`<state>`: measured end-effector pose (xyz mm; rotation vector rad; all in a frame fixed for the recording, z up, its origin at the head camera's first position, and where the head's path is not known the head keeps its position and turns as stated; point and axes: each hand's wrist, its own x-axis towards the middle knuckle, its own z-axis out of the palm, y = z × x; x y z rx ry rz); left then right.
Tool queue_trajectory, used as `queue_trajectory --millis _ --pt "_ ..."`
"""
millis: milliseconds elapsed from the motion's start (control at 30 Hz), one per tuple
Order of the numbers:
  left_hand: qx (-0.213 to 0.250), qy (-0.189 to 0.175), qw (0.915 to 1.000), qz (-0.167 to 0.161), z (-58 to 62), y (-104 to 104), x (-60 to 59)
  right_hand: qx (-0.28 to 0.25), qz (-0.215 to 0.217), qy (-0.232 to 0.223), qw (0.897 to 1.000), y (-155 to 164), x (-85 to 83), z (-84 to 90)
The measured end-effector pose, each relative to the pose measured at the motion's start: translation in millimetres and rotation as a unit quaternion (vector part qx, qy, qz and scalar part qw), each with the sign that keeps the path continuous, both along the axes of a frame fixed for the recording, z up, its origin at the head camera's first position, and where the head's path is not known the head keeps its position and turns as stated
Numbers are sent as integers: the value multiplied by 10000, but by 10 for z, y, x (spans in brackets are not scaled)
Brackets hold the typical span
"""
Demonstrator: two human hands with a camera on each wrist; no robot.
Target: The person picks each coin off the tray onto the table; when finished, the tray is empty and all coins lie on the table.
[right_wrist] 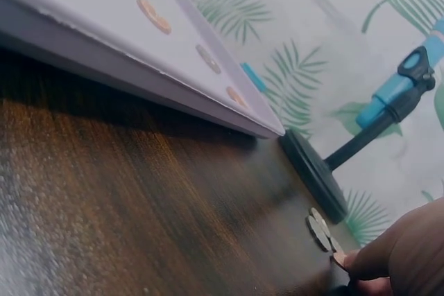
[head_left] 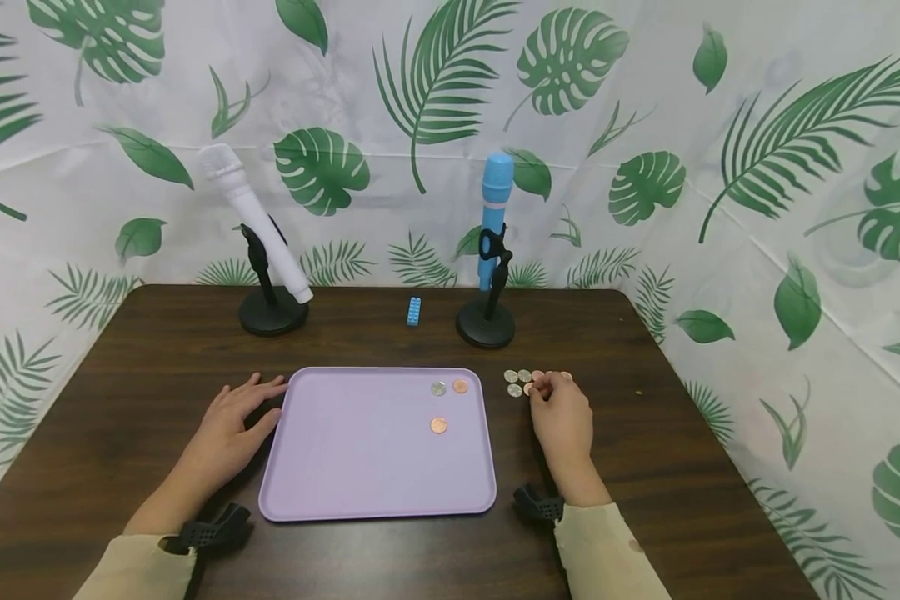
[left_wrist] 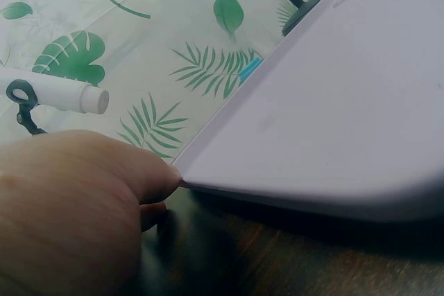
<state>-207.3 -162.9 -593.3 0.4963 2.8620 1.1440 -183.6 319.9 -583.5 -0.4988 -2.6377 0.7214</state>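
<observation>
Left hand (head_left: 228, 421), fingers wide, touches the tray (head_left: 375, 454), likely steadying it; my right hand's (head_left: 565, 425) narrowed fingers touch a copper coin (right_wrist: 338, 259) on the worktop (head_left: 645, 475) alongside; pinched? Can't tell.

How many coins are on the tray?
3: silver coin and copper coin near the far right corner of the lilac tray, second copper coin closer to the camera.

Smooth plastic tray (head_left: 345, 458), metal coins (head_left: 438, 426), glossy wood-grained table (head_left: 345, 558)
</observation>
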Motion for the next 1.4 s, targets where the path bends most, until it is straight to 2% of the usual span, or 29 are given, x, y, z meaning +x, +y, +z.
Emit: queue_trajectory --millis 333,833,933,1033,1100,1167,1233,1300,1400 --pt "6 -41 10000 44 -7 -1 -2 229 138 -42 9996 3 16 -8" --pt "30 11 10000 8 0 3 -9 225 253 20 9994 19 -9 -23" --pt "39 15 10000 -4 7 1 -1 147 188 266 9994 1 -7 -12" --pt "40 -14 10000 -3 4 -7 3 -56 269 844 9960 -31 -18 6" --pt "31 -31 10000 6 3 -11 7 -412 640 1197 9899 -65 -29 20" --pt "20 -41 10000 17 1 -16 7 -878 1294 1172 9807 -116 -34 21" --pt "8 -41 10000 20 3 -18 8 -1524 2067 629 9644 -184 -21 22" --pt "3 -47 10000 18 4 -19 3 -2055 2761 -181 9387 -258 9 28" --pt "-2 -88 10000 6 15 -17 -7 -2293 3434 -1028 9049 -350 50 26"
